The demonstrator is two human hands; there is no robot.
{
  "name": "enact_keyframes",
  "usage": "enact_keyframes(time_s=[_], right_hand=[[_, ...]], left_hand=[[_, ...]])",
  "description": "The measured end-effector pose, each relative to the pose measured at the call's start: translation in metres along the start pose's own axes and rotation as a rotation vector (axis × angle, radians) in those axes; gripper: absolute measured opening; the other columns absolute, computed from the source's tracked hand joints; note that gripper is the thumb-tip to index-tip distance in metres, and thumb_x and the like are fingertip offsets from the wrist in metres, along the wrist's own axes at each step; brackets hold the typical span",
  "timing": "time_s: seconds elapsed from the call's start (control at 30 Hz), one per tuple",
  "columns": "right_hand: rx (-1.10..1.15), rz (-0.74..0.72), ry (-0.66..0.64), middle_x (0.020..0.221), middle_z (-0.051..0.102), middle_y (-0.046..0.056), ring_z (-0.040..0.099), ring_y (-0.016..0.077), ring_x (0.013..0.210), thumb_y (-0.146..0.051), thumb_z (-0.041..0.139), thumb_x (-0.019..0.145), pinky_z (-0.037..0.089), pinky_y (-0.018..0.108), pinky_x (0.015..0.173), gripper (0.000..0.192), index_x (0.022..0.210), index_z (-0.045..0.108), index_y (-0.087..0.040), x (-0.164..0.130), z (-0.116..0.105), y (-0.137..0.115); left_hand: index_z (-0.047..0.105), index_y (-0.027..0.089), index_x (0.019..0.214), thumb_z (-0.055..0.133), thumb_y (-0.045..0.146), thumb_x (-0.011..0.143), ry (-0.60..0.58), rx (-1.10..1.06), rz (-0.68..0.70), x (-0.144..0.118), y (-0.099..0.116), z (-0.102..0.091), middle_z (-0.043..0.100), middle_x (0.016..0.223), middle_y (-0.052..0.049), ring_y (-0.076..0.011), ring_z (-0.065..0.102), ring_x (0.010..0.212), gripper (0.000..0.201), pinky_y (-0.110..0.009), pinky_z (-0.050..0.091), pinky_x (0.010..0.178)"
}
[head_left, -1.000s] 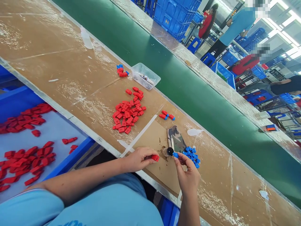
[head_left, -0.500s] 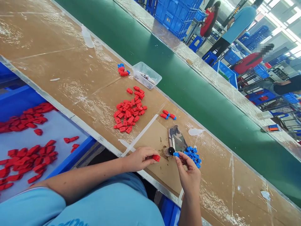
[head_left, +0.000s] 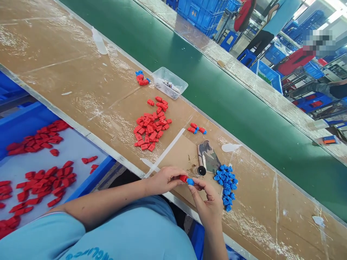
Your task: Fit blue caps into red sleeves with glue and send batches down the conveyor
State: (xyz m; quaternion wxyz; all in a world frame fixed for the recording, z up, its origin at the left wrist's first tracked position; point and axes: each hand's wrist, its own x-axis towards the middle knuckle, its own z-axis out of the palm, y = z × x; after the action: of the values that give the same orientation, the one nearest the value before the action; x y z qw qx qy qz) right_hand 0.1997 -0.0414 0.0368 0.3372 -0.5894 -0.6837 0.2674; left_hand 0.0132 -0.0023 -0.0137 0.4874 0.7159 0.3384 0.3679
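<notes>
Left hand [head_left: 162, 179] pinches a small red piece [head_left: 183, 178] between thumb and fingertips; right hand [head_left: 207, 202] pinches a small blue piece [head_left: 190, 181] the same way. The two pieces meet end to end in the gap between the hands, just above the table [head_left: 81, 83] edge nearest the person. Whether they are already seated in each other cannot be told; the joint is too small to read.

Risks, as judged from this pose:
- Both grips are fingertip-only on very small parts. A slight skew between red and blue would likely make them jam or pop sideways out of the pinch.
- The pieces are held right at the near table edge, so a dropped part could fall off toward the person's lap or the blue bin [head_left: 89, 180] to the left of the left hand.
- The small black round item [head_left: 201, 170] sits just beyond the hands; a forward slip of the right hand could knock it.
- The blue pile [head_left: 226, 182] lies just right of the right hand; a sweep of the wrist could scatter it.

Pose: left forearm comes in from the left, low, fingers curled, thumb on top. Right forearm comes up from below, wrist bent, palm turned toward the person. The red pile [head_left: 150, 128] lies beyond the left hand, well apart.
</notes>
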Motion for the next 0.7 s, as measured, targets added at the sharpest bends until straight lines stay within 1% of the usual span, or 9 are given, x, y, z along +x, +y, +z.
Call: enact_keyframes(time_s=[0.13,0.37,0.5,0.6,0.67,0.7], right_hand=[[0.037,0.089,0.022,0.082,0.072,0.004,0.065,0.0179,0.074,-0.035,0.064,0.084,0.055,0.032,0.071,0.019,0.097,0.073,-0.023,-0.001,0.005,-0.004],[0.057,0.094,0.032,0.081,0.072,0.004,0.065,0.0185,0.074,-0.038,0.064,0.084,0.056,0.033,0.071,0.021,0.095,0.073,-0.023,-0.001,0.006,-0.006],[0.03,0.068,0.019,0.082,0.072,0.004,0.066,0.0183,0.073,-0.037,0.063,0.085,0.056,0.032,0.07,0.02,0.097,0.072,-0.023,-0.001,0.006,-0.004],[-0.015,0.0,-0.011,0.081,0.073,0.004,0.066,0.0179,0.071,-0.035,0.063,0.086,0.057,0.031,0.067,0.019,0.097,0.072,-0.023,0.0,0.003,-0.001],[-0.063,-0.049,-0.002,0.08,0.073,0.004,0.067,0.0178,0.069,-0.034,0.062,0.086,0.057,0.031,0.065,0.02,0.098,0.072,-0.022,0.002,-0.003,0.001],[-0.093,-0.067,0.024,0.081,0.073,0.005,0.067,0.0177,0.069,-0.034,0.062,0.086,0.057,0.031,0.066,0.02,0.098,0.072,-0.022,0.003,-0.006,0.002]], left_hand=[[0.066,0.013,0.1,0.052,0.027,0.093,0.01,0.001,0.003,0.0,0.0,0.0,0.066,0.081,-0.006,-0.0146,0.056,0.073,0.021,-0.023,0.043,0.069],[0.065,0.014,0.1,0.051,0.032,0.094,-0.006,0.003,-0.008,0.0,0.0,0.0,0.066,0.081,-0.005,-0.0145,0.055,0.072,0.024,-0.023,0.043,0.07],[0.065,0.014,0.099,0.05,0.032,0.094,-0.001,0.01,0.0,0.0,0.001,0.0,0.066,0.081,-0.006,-0.0146,0.055,0.073,0.024,-0.024,0.043,0.07],[0.065,0.014,0.099,0.05,0.031,0.094,0.003,0.014,-0.005,0.0,0.0,0.001,0.065,0.08,-0.005,-0.0145,0.055,0.072,0.023,-0.024,0.044,0.069],[0.065,0.015,0.099,0.05,0.03,0.093,-0.006,0.018,-0.016,0.0,0.0,0.0,0.065,0.08,-0.005,-0.0144,0.055,0.072,0.022,-0.024,0.044,0.069],[0.065,0.015,0.099,0.051,0.029,0.093,-0.01,0.019,-0.018,0.0,0.0,0.0,0.065,0.081,-0.005,-0.0145,0.055,0.073,0.021,-0.024,0.044,0.07]])
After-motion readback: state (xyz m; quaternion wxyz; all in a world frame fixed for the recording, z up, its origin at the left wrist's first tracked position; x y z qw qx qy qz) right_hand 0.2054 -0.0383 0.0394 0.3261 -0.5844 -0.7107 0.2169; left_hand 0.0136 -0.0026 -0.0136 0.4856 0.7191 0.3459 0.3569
